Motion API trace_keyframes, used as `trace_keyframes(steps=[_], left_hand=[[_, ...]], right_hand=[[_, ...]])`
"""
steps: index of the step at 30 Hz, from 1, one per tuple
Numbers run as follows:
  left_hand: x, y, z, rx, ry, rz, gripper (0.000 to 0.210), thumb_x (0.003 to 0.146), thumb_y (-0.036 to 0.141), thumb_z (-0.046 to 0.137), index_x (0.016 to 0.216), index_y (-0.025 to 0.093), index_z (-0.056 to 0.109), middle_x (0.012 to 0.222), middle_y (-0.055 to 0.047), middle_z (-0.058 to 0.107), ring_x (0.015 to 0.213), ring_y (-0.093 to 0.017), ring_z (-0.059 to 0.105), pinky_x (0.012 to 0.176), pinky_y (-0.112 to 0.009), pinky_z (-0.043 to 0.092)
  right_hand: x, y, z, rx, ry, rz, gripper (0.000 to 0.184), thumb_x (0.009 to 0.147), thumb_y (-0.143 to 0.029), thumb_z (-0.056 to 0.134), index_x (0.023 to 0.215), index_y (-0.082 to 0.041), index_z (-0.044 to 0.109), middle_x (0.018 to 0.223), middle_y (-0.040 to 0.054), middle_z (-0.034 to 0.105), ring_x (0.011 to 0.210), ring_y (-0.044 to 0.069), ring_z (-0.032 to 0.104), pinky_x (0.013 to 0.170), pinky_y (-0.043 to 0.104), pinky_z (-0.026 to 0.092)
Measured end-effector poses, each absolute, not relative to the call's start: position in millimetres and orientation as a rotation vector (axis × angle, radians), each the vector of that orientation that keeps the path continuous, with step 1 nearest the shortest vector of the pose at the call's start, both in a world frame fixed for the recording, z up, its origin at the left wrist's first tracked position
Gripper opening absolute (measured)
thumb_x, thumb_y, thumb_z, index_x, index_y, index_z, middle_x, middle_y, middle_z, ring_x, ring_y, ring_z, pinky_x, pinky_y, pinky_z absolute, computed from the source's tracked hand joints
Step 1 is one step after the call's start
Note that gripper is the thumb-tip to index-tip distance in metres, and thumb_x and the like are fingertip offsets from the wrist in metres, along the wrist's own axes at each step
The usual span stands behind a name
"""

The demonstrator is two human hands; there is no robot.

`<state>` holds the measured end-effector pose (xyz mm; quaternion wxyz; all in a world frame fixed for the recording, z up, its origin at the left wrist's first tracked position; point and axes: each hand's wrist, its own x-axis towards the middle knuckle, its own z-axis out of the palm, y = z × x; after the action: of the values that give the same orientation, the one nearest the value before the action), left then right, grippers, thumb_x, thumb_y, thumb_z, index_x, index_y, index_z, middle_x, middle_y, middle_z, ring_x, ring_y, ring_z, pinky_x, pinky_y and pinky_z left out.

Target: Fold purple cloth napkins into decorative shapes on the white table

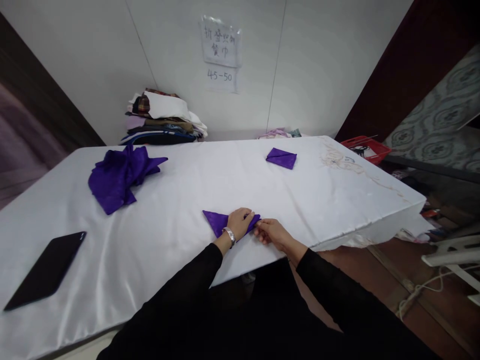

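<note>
A purple napkin point(215, 221), partly folded with a pointed left end, lies near the front edge of the white-covered table point(180, 260). My left hand point(240, 222), a silver bracelet at its wrist, rests across the napkin's middle with bent fingers holding it against the tabletop. At the napkin's right end my right hand point(272, 232) pinches the edge between thumb and fingers. The cloth under my left palm is hidden. Farther back lies a flat folded purple napkin point(282, 158), apart from both hands. A loose heap of purple napkins point(118, 177) sits at the back left.
A dark tablet-like slab point(47, 270) lies at the left front. Folded clothes point(165, 117) are stacked behind the table, below a handwritten paper sign point(221, 52) on the wall. On the right are a red basket point(369, 149) and a white stool-like frame point(455, 257) beside a cable.
</note>
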<state>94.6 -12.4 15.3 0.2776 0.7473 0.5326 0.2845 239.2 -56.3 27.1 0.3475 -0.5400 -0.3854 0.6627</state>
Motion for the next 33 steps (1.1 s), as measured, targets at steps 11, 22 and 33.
trace_keyframes(steps=[11,22,33], left_hand=[[92,-12,18,1.954,1.382,0.756,0.032,0.088,0.035,0.035,0.085,0.020,0.063,0.100,-0.004,0.066,0.097,-0.018,0.057,0.087,-0.032,0.040],[91,-10,18,1.929,1.330,0.722,0.033,0.085,0.040,0.037,0.081,0.021,0.064,0.096,-0.003,0.067,0.095,-0.018,0.058,0.087,-0.032,0.041],[88,-7,12,1.631,1.286,0.812,0.022,0.078,0.036,0.051,0.080,0.019,0.064,0.111,-0.006,0.063,0.100,-0.019,0.058,0.092,-0.032,0.041]], right_hand=[[235,-54,19,-1.371,-1.075,1.626,0.019,0.074,-0.033,0.058,0.068,-0.016,0.055,0.068,0.0016,0.065,0.037,0.007,0.049,0.031,0.018,0.035],[232,-47,11,-1.352,-1.059,1.561,0.013,0.071,-0.029,0.057,0.068,-0.017,0.052,0.068,0.0012,0.066,0.038,0.007,0.050,0.032,0.019,0.034],[235,-49,13,-1.298,-1.113,1.493,0.025,0.068,-0.038,0.060,0.082,-0.018,0.053,0.069,-0.0013,0.063,0.040,0.007,0.049,0.033,0.017,0.034]])
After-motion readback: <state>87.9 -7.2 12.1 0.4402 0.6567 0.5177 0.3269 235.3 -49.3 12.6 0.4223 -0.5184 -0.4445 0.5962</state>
